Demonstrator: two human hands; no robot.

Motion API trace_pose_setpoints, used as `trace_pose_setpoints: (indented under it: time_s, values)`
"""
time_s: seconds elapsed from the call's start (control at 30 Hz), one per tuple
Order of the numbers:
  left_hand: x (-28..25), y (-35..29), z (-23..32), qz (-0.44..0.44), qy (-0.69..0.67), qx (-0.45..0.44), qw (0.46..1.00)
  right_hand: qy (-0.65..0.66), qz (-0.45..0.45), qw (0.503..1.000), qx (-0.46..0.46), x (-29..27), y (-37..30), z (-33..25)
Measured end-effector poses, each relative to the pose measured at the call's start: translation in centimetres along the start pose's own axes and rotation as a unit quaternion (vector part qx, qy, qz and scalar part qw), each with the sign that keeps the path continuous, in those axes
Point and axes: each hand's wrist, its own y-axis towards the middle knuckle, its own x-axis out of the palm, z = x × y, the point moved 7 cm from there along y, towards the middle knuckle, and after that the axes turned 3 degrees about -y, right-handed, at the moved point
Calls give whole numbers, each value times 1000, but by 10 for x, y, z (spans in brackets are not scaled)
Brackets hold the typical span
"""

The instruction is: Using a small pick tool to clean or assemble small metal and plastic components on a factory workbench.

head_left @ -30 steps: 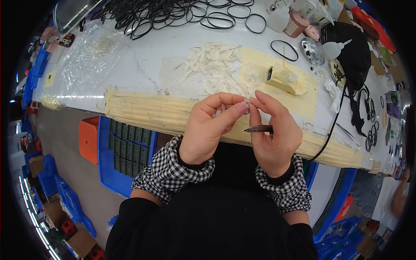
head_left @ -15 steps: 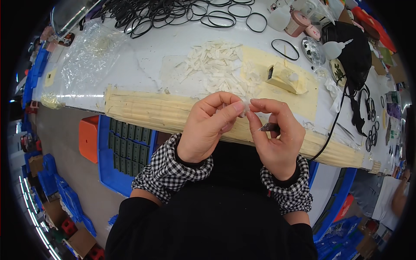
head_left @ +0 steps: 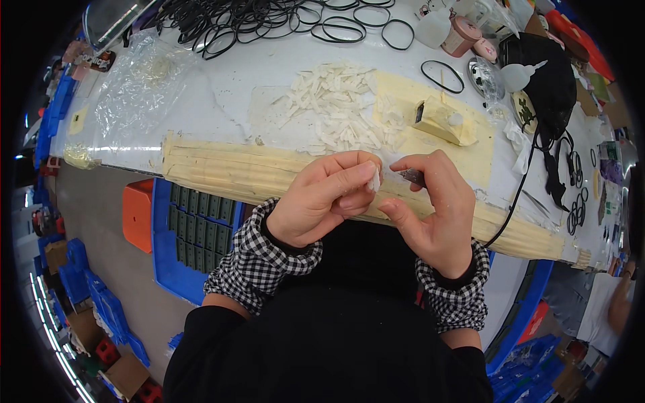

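Leftmost on my feed, crumpled clear plastic (head_left: 144, 87) lies on the white table (head_left: 218, 94), with an orange stool (head_left: 137, 218) below its near edge. Just right of the stool I have a blue crate (head_left: 160, 258) holding rows of dark green blocks (head_left: 195, 232). Black bands (head_left: 232, 19) heap up at the far side. Next comes my left hand (head_left: 312, 201), its grip clamped on a small white piece (head_left: 375, 180) between thumb and forefinger, over the table's near edge. Beyond it, pale strips (head_left: 329, 94) lie in a loose pile. To the right, my right hand (head_left: 440, 215) is well apart from the piece: thumb and forefinger stand apart, while the grip of its other fingers keeps a dark tool (head_left: 412, 176) tucked in. Farther off, a yellowish block (head_left: 437, 122) sits on a yellow sheet (head_left: 477, 158), and a black bag (head_left: 547, 87) lies at the right
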Motion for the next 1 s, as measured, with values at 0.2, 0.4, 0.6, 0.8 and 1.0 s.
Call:
trace_pose_setpoints:
  time_s: [0.2,0.4,0.6,0.8,1.0]
  values:
    - [7,-2,-1,-42,-22,-34,998,-86,0,996,-10,10,-5,4]
    - [12,-3,0,-78,-33,-34,996,-86,-28,996,-19,13,-6,2]
    - [11,-3,0,-87,-21,-27,996,-80,-34,996,-18,13,-6,1]
    - [12,-3,0,-85,-10,-15,996,-92,-43,995,-19,13,-8,1]
    - [13,-4,0,-84,1,-6,996,-92,-52,994,-16,14,-9,1]
